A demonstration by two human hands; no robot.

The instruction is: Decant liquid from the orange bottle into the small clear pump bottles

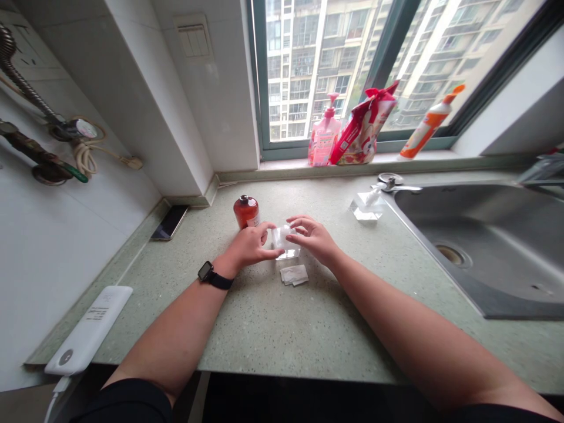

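On the green speckled counter, a small clear box [288, 254] with white, soft-looking material [282, 237] at its top stands between my hands. My left hand [253, 244], with a black watch on the wrist, spans the box's left side, thumb at the near edge and forefinger beyond. From the right, my right hand [312, 235] reaches over it with fingers apart and the thumb by the white material; whether it touches is unclear. Just in front of the box lies a folded white tissue [294, 275]. Behind my left hand stands a reddish-brown bottle [245, 211] with a dark top.
Near the sink [506, 247] and tap [399, 187] stands another clear box [366, 211] with white tissue sticking up. A phone [170, 222] and a white power bank [90, 329] lie left. On the sill are a pink pump bottle [324, 138], a red bag [365, 129] and an orange-white bottle [425, 130].
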